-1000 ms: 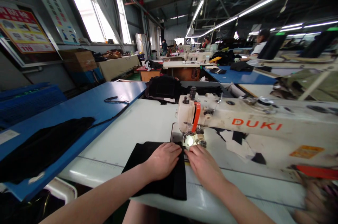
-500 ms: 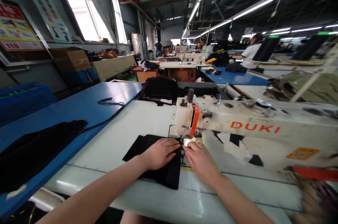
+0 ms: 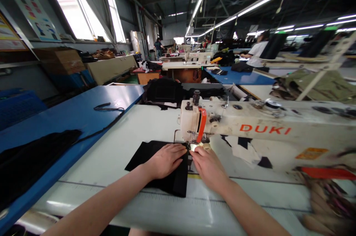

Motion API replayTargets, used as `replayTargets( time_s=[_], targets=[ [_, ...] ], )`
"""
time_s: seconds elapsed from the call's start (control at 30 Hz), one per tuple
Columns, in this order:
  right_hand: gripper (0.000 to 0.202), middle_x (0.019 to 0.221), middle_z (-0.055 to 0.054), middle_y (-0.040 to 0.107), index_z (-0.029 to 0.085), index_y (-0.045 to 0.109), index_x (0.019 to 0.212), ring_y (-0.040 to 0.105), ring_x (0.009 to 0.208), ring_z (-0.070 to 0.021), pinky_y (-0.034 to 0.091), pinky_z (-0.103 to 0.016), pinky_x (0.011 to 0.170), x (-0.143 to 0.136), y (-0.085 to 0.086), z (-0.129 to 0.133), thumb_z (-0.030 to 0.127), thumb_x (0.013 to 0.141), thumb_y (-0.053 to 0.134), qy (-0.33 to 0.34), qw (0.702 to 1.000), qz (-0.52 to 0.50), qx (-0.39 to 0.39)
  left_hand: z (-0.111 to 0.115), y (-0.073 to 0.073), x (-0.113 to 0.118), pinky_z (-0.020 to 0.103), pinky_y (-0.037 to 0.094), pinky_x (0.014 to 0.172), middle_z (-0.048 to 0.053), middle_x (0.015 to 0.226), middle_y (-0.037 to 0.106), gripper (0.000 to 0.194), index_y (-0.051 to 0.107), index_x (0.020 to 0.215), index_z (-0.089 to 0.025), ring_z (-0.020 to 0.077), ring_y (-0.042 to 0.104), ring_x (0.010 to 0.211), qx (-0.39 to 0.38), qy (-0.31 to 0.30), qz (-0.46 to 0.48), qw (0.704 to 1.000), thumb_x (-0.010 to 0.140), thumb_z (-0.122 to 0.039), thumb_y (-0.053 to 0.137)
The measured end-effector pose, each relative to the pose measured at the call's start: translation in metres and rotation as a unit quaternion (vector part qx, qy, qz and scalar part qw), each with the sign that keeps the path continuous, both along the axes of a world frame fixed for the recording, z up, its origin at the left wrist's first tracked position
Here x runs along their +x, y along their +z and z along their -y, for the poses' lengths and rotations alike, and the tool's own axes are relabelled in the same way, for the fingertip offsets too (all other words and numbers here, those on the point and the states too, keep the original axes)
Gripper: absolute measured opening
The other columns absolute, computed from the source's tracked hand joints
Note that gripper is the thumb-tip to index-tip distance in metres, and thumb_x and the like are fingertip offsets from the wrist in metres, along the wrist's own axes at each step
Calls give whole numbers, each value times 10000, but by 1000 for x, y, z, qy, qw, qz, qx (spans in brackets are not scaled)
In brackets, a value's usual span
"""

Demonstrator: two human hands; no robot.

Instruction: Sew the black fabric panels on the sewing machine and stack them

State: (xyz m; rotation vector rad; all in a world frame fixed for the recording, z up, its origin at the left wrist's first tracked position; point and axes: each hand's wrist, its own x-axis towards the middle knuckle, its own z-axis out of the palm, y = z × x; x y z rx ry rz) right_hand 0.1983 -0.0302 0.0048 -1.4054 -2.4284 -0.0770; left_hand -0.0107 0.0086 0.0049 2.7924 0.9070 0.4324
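Observation:
A piece of black fabric (image 3: 179,180) lies on the pale sewing table, its right edge running up to the needle area of a white sewing machine (image 3: 222,117) with orange lettering. My left hand (image 3: 168,160) rests flat on the fabric, fingers stretched towards the presser foot. Just right of the fabric's edge, my right hand (image 3: 207,163) has its fingers drawn together close to the presser foot; whatever is between the fingertips is hidden. The needle is too small to make out. A small light shines beside my right fingertips.
A blue table (image 3: 111,97) adjoins on the left, bearing a dark cloth (image 3: 36,162) and a thin black strap (image 3: 111,126). Black fabric pieces (image 3: 164,89) are stacked behind the table. Pale scraps (image 3: 244,150) lie behind the machine arm. Other people work farther back.
The view has turned slightly right, so the surroundings sit farther left in the picture. Both hands and the fabric keep nearly the same places at the machine.

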Motion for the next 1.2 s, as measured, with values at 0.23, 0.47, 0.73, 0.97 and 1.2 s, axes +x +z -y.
replayTargets(
  time_s=[0.23,0.47,0.73,0.97,1.2],
  targets=[
    [187,864,-45,546,194,600,922,477,840,-186,371,-331,791,1,-1,3,123,895,430,3,1000,-8,5,0,0,1,368,325,1071,59,1342,499,391,441,1319,-211,187,430,1253,2,2,-7,1000,933,-257,399],
    [209,872,-47,551,200,602,960,480,826,-186,376,-328,784,1,-1,4,112,891,426,-5,1000,-15,6,1,3,2,378,331,1069,57,1352,490,397,437,1327,-219,195,420,1264,7,9,-12,1000,935,-263,395],
    [195,855,-47,560,201,611,927,480,823,-192,378,-345,806,1,2,5,121,886,438,-21,999,-20,15,-11,2,5,406,355,1054,55,1351,496,385,474,1300,-231,206,430,1260,9,21,-4,1000,920,-250,415],
    [199,844,-46,566,202,622,897,476,855,-195,385,-340,806,3,2,6,115,875,444,-32,998,-45,13,-18,-6,4,403,357,1052,57,1345,501,369,485,1286,-224,202,436,1253,23,25,-1,999,927,-261,409],
    [229,881,-51,573,206,629,967,480,862,-198,391,-347,816,4,-4,6,104,866,450,-28,997,-63,21,-18,-3,5,394,358,1045,59,1325,519,364,491,1281,-229,198,445,1243,20,23,5,1000,930,-269,403]
  ],
)
